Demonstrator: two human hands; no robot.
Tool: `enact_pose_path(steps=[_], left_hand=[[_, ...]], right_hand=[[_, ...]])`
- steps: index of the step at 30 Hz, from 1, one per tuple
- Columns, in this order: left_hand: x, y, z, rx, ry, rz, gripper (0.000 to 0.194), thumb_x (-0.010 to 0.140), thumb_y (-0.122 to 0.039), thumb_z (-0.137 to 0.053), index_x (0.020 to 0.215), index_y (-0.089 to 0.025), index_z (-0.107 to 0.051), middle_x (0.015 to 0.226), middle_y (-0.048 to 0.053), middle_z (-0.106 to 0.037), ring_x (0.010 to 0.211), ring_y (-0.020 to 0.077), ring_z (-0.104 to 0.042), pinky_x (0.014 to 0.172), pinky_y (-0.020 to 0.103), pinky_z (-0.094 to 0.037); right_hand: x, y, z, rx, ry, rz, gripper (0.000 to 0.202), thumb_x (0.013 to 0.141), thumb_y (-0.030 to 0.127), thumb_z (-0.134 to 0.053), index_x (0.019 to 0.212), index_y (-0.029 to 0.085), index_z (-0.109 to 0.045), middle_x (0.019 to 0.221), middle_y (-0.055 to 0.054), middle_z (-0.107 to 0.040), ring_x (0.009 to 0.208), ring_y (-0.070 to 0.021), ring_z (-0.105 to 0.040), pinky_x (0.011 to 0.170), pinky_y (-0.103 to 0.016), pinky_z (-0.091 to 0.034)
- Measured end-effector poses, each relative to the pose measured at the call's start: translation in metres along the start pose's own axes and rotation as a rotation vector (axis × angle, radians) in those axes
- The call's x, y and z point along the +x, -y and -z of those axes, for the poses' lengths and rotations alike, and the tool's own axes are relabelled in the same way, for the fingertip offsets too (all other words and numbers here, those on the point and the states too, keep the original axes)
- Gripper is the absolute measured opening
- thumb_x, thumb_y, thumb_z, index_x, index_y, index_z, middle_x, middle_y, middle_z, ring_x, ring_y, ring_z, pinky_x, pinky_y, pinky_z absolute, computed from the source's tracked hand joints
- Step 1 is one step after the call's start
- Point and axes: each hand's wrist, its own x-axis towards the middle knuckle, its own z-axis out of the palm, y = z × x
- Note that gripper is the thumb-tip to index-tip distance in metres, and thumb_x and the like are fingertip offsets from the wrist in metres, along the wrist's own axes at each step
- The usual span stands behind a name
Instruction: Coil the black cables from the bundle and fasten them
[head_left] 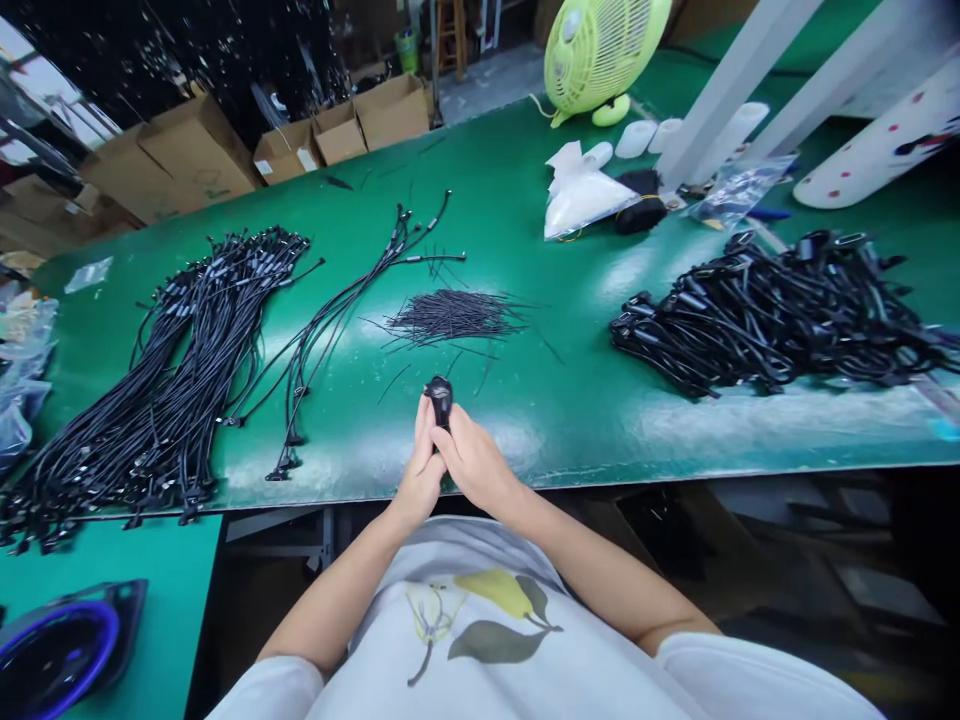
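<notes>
A black cable point(439, 395), folded into a compact bundle, stands up between my two hands near the front of the green table. My left hand point(420, 468) is closed on its left side. From the right, my right hand point(476, 458) wraps round it, the fingers of both hands meeting. The lower part of the bundle is hidden by my hands. Just beyond lies a heap of thin black ties point(454, 316), some strewn loosely about it. A few long loose cables point(341, 300) stretch across the table to the left of the heap.
Long straight cables point(187, 370) are piled on the left. On the right lies a heap of bundled cables point(780, 310). A green fan point(600, 55), a white plastic bag point(585, 195) and grey posts point(731, 90) stand at the back right. Cardboard boxes point(191, 160) line the far edge.
</notes>
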Motion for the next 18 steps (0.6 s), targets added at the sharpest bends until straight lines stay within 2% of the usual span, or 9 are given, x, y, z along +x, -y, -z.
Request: enact_pose_path(steps=[2,3,5,8,10,13,16,18], left_hand=[[0.003,0.0,0.001,0.072,0.066,-0.036,0.07,0.086,-0.03,-0.056,0.15,-0.029,-0.029,0.164,0.0,-0.003,0.15,0.0234,-0.002,0.121,0.037,-0.011],[0.005,-0.001,0.002,0.097,0.094,-0.055,0.069,0.085,-0.031,-0.058,0.149,-0.027,-0.032,0.164,0.002,-0.004,0.15,0.0246,-0.004,0.121,0.039,-0.013],[0.005,-0.003,0.005,0.132,0.141,-0.07,0.06,0.087,-0.035,-0.056,0.144,-0.026,-0.041,0.162,0.005,-0.018,0.148,0.0259,-0.015,0.12,0.041,-0.021],[0.003,0.0,0.02,0.221,0.163,-0.047,0.044,0.091,-0.041,-0.05,0.132,-0.025,-0.056,0.148,0.008,-0.045,0.137,0.0267,-0.041,0.114,0.044,-0.033],[0.004,0.01,0.039,0.331,0.071,-0.01,0.042,0.089,-0.045,-0.051,0.126,-0.026,-0.06,0.141,0.007,-0.053,0.127,0.0278,-0.051,0.112,0.046,-0.035],[0.005,0.028,0.073,0.444,-0.1,0.044,0.043,0.085,-0.051,-0.051,0.119,-0.026,-0.062,0.131,0.006,-0.061,0.122,0.0299,-0.055,0.113,0.05,-0.034],[0.0,0.035,0.097,0.445,-0.244,0.098,0.044,0.084,-0.052,-0.051,0.116,-0.024,-0.063,0.125,0.007,-0.064,0.118,0.0305,-0.058,0.111,0.05,-0.036],[-0.006,0.032,0.104,0.447,-0.311,0.102,0.044,0.084,-0.051,-0.05,0.115,-0.022,-0.063,0.122,0.008,-0.065,0.115,0.03,-0.06,0.109,0.05,-0.039]], right_hand=[[0.001,-0.008,0.0,0.056,0.064,-0.054,0.03,0.098,0.029,-0.03,0.117,0.017,-0.049,0.101,-0.01,-0.064,0.09,-0.0202,-0.061,0.078,-0.031,-0.045],[0.002,-0.013,0.002,0.068,0.093,-0.081,0.028,0.098,0.028,-0.03,0.112,0.018,-0.051,0.094,-0.007,-0.065,0.083,-0.0183,-0.061,0.074,-0.028,-0.045],[0.003,-0.026,0.01,0.046,0.104,-0.132,0.024,0.098,0.028,-0.031,0.1,0.019,-0.053,0.078,-0.001,-0.063,0.07,-0.0147,-0.059,0.065,-0.024,-0.043],[0.004,-0.051,0.041,-0.112,-0.056,-0.243,0.02,0.097,0.03,-0.037,0.091,0.021,-0.054,0.068,0.002,-0.06,0.061,-0.0141,-0.057,0.06,-0.023,-0.039],[0.001,-0.07,0.08,-0.262,-0.222,-0.338,0.016,0.094,0.031,-0.044,0.1,0.02,-0.055,0.071,0.0,-0.062,0.064,-0.0161,-0.059,0.061,-0.024,-0.04],[-0.013,-0.094,0.161,-0.497,-0.482,-0.462,0.032,0.093,0.026,-0.046,0.122,0.012,-0.05,0.091,-0.01,-0.066,0.081,-0.0205,-0.062,0.072,-0.028,-0.043],[-0.025,-0.105,0.245,-0.703,-0.693,-0.515,0.042,0.097,0.024,-0.033,0.127,-0.002,-0.046,0.122,-0.026,-0.053,0.113,-0.0264,-0.054,0.093,-0.036,-0.039],[-0.024,-0.106,0.286,-0.814,-0.778,-0.493,0.052,0.099,0.031,-0.027,0.124,-0.009,-0.048,0.125,-0.029,-0.047,0.12,-0.0274,-0.048,0.098,-0.039,-0.037]])
